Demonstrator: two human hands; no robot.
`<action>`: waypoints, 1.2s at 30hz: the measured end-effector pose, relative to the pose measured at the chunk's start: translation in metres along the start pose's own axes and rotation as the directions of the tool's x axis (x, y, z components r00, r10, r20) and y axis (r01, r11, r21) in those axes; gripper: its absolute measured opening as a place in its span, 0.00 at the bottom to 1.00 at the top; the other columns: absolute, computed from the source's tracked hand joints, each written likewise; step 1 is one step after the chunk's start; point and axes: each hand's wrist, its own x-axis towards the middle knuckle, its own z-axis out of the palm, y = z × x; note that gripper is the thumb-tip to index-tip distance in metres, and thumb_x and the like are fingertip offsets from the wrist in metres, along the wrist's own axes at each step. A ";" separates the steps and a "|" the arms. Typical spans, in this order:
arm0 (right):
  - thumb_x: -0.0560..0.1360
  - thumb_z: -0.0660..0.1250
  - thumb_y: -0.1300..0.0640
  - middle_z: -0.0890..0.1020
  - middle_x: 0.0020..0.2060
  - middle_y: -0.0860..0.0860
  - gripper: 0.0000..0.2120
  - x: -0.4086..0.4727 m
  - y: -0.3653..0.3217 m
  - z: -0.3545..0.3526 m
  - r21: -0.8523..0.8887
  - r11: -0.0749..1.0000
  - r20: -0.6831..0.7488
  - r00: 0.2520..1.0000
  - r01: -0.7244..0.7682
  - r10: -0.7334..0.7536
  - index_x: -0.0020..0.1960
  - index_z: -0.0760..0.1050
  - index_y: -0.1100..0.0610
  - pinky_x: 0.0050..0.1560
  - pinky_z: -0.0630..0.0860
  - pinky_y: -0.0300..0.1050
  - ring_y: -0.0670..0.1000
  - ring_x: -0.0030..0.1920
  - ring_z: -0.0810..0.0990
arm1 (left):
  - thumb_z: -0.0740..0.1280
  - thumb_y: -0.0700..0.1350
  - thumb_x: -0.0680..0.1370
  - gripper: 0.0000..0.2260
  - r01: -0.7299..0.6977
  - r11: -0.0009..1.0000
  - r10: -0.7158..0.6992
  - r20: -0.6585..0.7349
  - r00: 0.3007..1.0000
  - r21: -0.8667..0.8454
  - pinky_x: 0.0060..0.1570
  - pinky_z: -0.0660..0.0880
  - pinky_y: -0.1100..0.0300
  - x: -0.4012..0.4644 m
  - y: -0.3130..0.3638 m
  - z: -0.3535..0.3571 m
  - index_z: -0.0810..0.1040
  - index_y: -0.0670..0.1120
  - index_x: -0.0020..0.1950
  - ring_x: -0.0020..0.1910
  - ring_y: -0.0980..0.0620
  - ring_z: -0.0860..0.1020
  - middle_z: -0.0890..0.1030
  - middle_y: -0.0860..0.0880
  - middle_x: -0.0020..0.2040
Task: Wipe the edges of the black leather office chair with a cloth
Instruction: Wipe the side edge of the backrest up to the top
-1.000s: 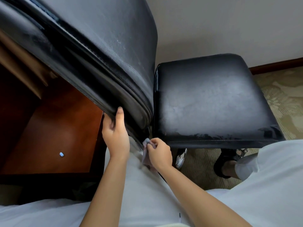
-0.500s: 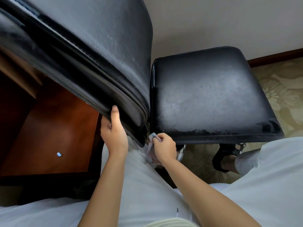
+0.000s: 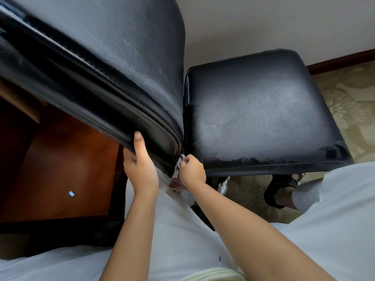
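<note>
The left hand (image 3: 140, 169) grips the lower edge of the chair back (image 3: 105, 78), thumb on the leather; the right hand (image 3: 191, 169) pinches a bunched cloth (image 3: 178, 168) at the corner where back meets seat (image 3: 259, 110). The cloth may snag in that narrow gap if pushed deeper. Since a second ago, the cloth hand has climbed closer to the corner.
</note>
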 end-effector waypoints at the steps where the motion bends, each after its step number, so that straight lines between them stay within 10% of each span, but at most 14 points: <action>1: 0.80 0.57 0.53 0.80 0.50 0.55 0.09 0.003 0.002 -0.001 -0.022 0.999 0.056 0.997 -0.042 0.044 0.50 0.75 0.54 0.43 0.71 0.46 0.57 0.50 0.77 | 0.64 0.65 0.69 0.12 -0.002 1.000 0.002 -0.004 1.000 -0.001 0.66 0.70 0.52 0.000 -0.001 0.000 0.75 0.65 0.50 0.59 0.61 0.76 0.79 0.65 0.53; 8: 0.80 0.61 0.53 0.80 0.51 0.54 0.10 0.000 0.010 -0.006 -0.141 0.988 0.138 0.987 -0.068 0.088 0.56 0.76 0.56 0.44 0.74 0.46 0.56 0.52 0.79 | 0.64 0.67 0.66 0.16 -0.003 1.000 0.003 -0.005 1.000 -0.002 0.66 0.71 0.51 0.001 -0.002 0.000 0.76 0.64 0.50 0.59 0.60 0.76 0.80 0.63 0.54; 17: 0.76 0.64 0.56 0.84 0.47 0.48 0.09 -0.020 -0.009 -0.002 0.363 0.906 -0.198 0.968 0.218 -0.153 0.53 0.81 0.52 0.44 0.69 0.37 0.48 0.48 0.79 | 0.62 0.52 0.80 0.02 -0.029 1.000 0.029 -0.031 0.999 -0.008 0.48 0.70 0.73 -0.004 0.002 0.004 0.74 0.60 0.52 0.46 0.74 0.76 0.77 0.67 0.46; 24: 0.78 0.61 0.53 0.82 0.48 0.52 0.09 -0.003 0.001 -0.009 -0.008 0.996 0.028 0.995 0.092 -0.091 0.53 0.78 0.52 0.44 0.74 0.45 0.55 0.50 0.79 | 0.63 0.61 0.72 0.07 -0.014 1.000 0.014 -0.004 1.000 0.014 0.63 0.73 0.52 -0.001 -0.002 0.002 0.75 0.64 0.48 0.50 0.67 0.77 0.80 0.70 0.43; 31: 0.75 0.68 0.59 0.79 0.34 0.51 0.08 -0.006 0.005 -0.003 0.394 0.916 0.167 0.986 -0.070 0.004 0.37 0.80 0.59 0.43 0.73 0.42 0.49 0.40 0.77 | 0.65 0.68 0.66 0.12 0.024 1.000 -0.025 0.049 0.998 0.017 0.63 0.73 0.48 0.003 0.000 -0.005 0.77 0.66 0.45 0.54 0.61 0.78 0.81 0.69 0.45; 36: 0.75 0.67 0.61 0.75 0.35 0.56 0.12 -0.016 -0.005 -0.011 0.513 0.855 0.197 0.980 -0.079 -0.028 0.46 0.78 0.73 0.40 0.71 0.42 0.51 0.38 0.74 | 0.68 0.66 0.63 0.17 0.076 0.997 -0.074 0.087 0.993 -0.012 0.63 0.73 0.47 0.006 0.005 -0.010 0.78 0.59 0.46 0.56 0.56 0.78 0.82 0.59 0.51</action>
